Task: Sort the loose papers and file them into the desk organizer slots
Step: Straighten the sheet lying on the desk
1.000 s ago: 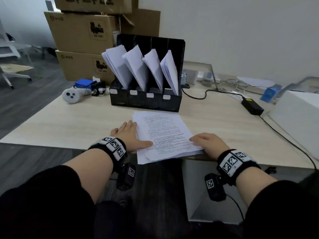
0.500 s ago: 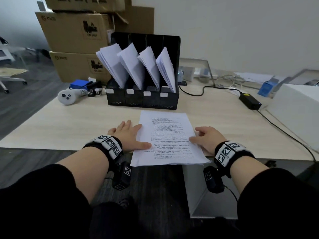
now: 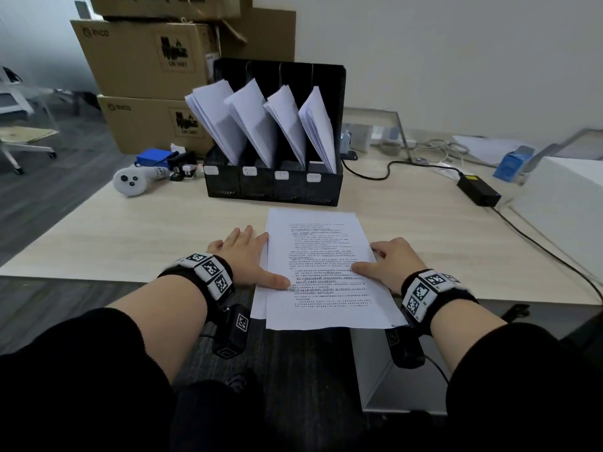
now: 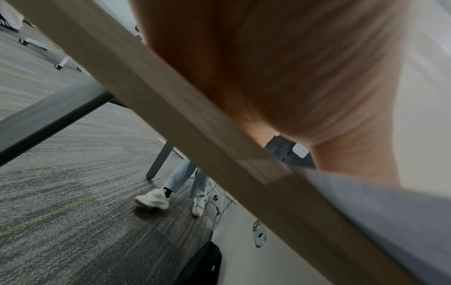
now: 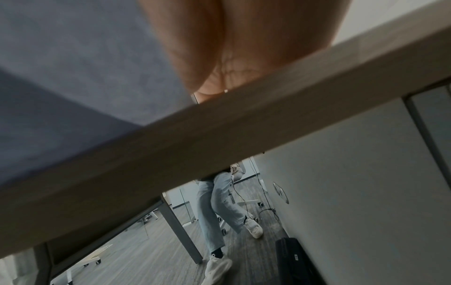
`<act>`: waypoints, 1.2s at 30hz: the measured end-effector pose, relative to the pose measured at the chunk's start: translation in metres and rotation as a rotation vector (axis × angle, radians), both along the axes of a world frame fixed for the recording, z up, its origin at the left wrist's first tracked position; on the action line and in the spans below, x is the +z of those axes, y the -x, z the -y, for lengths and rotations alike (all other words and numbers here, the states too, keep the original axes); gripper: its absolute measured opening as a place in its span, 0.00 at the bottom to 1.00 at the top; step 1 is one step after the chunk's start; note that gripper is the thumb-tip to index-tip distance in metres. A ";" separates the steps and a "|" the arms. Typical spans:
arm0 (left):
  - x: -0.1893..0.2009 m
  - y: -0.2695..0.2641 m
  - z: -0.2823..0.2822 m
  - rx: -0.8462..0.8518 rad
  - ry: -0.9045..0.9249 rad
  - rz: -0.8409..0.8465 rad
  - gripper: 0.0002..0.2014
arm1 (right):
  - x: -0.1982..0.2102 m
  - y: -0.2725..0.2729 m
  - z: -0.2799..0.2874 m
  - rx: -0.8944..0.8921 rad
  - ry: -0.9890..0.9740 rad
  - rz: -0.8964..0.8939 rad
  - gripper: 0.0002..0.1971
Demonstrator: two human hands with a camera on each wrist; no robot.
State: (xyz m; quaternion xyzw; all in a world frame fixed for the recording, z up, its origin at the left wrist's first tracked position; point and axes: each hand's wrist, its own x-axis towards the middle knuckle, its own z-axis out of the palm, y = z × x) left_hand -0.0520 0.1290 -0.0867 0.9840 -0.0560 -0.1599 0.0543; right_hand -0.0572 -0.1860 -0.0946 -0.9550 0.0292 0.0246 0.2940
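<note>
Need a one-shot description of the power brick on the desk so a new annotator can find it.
Start at the black desk organizer standing on the light wood desk and look right, toward the white box. The power brick lies flat between them. It is the only black slab there, with black cables running from both ends.

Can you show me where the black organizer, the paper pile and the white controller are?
black organizer [image 3: 273,187], head view, front wall.
paper pile [image 3: 321,256], head view, top sheet's middle.
white controller [image 3: 129,183], head view, round head.

upper cardboard box [image 3: 143,57]: "UN 3481" | lower cardboard box [image 3: 153,125]: "UN 3481"
</note>
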 end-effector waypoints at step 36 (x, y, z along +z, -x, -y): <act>-0.003 0.003 0.003 0.030 -0.002 0.014 0.61 | 0.025 -0.018 0.008 -0.211 -0.086 -0.139 0.07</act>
